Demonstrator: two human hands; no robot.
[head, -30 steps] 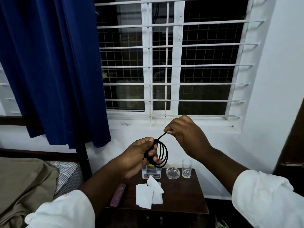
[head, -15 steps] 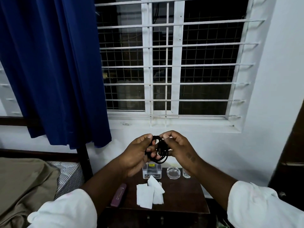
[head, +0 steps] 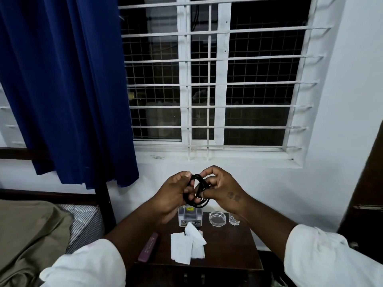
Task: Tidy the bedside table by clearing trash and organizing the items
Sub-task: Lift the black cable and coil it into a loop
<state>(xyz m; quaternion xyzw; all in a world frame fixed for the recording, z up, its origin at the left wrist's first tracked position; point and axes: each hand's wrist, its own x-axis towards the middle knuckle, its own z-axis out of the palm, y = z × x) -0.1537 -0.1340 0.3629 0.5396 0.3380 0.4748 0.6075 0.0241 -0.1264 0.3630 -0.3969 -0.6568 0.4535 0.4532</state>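
A coiled black cable [head: 198,191] hangs in the air above the dark wooden bedside table [head: 230,249]. My left hand [head: 174,195] grips the left side of the coil. My right hand [head: 222,188] pinches its right side, fingers curled into the loops. On the table lie white paper pieces [head: 187,244], a small clear plastic box with a yellow label [head: 189,216], a round glass ashtray [head: 217,218], a drinking glass [head: 234,221] partly hidden by my right wrist, and a maroon flat case [head: 148,247] at the left edge.
A bed with an olive blanket [head: 29,230] and striped mattress [head: 85,222] stands left of the table. A blue curtain [head: 68,90] hangs over the left of a barred window [head: 207,79]. A dark door [head: 366,195] is at the right.
My right hand came down from pulling the cable end upward and closed in on the coil. Both hands now hold the coil together. The glass is now partly covered by my right wrist.
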